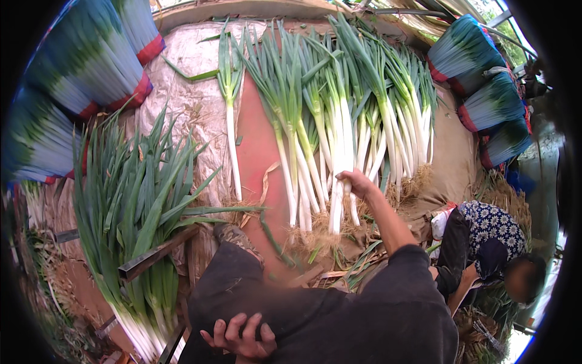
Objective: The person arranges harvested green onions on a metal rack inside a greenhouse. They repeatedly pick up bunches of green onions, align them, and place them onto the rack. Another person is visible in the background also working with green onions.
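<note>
My right hand (pixel 357 183) is closed around the white shafts of a few long green onions (pixel 340 136), just above their root ends. Those stalks lie on top of a broad row of long green onions (pixel 291 132), leaves pointing away from me and roots towards me. Low in the picture, my left hand (pixel 243 336) is held in front of my dark clothing, palm up. Its fingers are loosely curled and apart, with nothing visible in them. One single green onion (pixel 233 141) lies apart, left of the row.
At left, a metal frame (pixel 157 255) holds a thick bunch of green onions (pixel 136 195). Wrapped bundles with red bands (pixel 100 59) are stacked at far left, more bundles (pixel 473 54) at far right. Another person (pixel 491 241) bends over at right. Loose leaves (pixel 359 268) litter the ground.
</note>
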### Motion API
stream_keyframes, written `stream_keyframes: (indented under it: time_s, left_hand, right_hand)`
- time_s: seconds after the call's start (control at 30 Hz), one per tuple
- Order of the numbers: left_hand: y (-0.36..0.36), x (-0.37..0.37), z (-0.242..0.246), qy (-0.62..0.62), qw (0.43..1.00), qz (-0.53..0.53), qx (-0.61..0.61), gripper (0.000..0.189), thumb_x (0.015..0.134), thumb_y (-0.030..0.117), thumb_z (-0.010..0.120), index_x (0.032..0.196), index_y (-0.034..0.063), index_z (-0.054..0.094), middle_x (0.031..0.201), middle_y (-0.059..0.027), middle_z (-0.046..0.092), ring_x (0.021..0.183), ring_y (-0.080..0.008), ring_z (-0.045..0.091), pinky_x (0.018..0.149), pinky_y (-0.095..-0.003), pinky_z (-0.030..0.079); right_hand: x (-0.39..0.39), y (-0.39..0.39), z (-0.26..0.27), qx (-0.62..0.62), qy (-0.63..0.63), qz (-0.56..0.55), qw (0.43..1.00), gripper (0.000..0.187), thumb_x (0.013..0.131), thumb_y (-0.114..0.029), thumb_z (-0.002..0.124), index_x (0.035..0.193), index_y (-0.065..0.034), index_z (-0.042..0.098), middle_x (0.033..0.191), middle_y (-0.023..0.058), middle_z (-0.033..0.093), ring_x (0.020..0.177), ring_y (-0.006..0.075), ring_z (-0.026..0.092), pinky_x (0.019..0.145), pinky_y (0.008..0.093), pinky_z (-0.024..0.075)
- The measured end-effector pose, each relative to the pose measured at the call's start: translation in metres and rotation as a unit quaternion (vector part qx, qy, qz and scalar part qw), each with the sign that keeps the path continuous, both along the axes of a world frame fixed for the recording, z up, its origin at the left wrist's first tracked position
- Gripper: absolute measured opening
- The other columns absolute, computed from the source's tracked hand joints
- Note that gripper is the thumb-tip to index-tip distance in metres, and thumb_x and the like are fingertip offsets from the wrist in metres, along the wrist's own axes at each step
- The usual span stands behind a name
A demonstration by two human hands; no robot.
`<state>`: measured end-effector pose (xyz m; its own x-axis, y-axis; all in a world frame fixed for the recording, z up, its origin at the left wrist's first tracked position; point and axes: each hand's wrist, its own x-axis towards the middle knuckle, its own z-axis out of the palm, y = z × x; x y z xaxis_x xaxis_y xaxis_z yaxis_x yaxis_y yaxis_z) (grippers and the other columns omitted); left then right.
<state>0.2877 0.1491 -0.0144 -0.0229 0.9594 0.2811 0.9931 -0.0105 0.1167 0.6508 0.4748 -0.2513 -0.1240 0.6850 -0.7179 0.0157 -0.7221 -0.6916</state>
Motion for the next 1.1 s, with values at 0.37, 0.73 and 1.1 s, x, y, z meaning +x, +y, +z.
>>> stream_keyframes:
  time_s: [0.37, 0.73, 1.1]
  left_hand:
    - [0.128, 0.066, -0.038, -0.755, 0.451, 0.115, -0.462, 0.031, 0.097, 0.018, 0.067, 0.116, -0.0062, 0.066, 0.101, -0.0057, 0.068, 0.09, -0.011, 0.063, 0.079, -0.0286, 0.053]
    - [0.123, 0.061, -0.085, -0.7, 0.514, 0.152, -0.471, 0.015, 0.095, 0.015, 0.07, 0.098, 0.0002, 0.07, 0.088, -0.0052, 0.071, 0.077, -0.0134, 0.068, 0.072, -0.0287, 0.057]
    - [0.122, 0.049, -0.092, -0.698, 0.474, 0.177, -0.506, 0.025, 0.098, 0.014, 0.065, 0.117, -0.0022, 0.062, 0.093, -0.0133, 0.071, 0.073, -0.0242, 0.072, 0.059, -0.038, 0.062]
  right_hand:
    - [-0.106, -0.145, 0.066, -0.011, 0.349, -0.201, 0.915, 0.065, 0.079, -0.022, 0.071, 0.135, 0.0064, 0.055, 0.118, 0.0179, 0.069, 0.106, 0.0279, 0.069, 0.1, 0.0424, 0.0554]
    - [-0.087, -0.176, 0.078, -0.04, 0.193, -0.193, 0.961, 0.032, 0.096, -0.014, 0.065, 0.122, 0.0049, 0.061, 0.107, 0.0128, 0.071, 0.096, 0.0223, 0.071, 0.092, 0.0387, 0.0588]
    - [-0.106, -0.208, 0.139, -0.173, 0.382, -0.152, 0.895, 0.041, 0.105, -0.043, 0.055, 0.12, -0.0043, 0.058, 0.106, 0.0068, 0.067, 0.099, 0.0224, 0.067, 0.092, 0.0415, 0.0553]
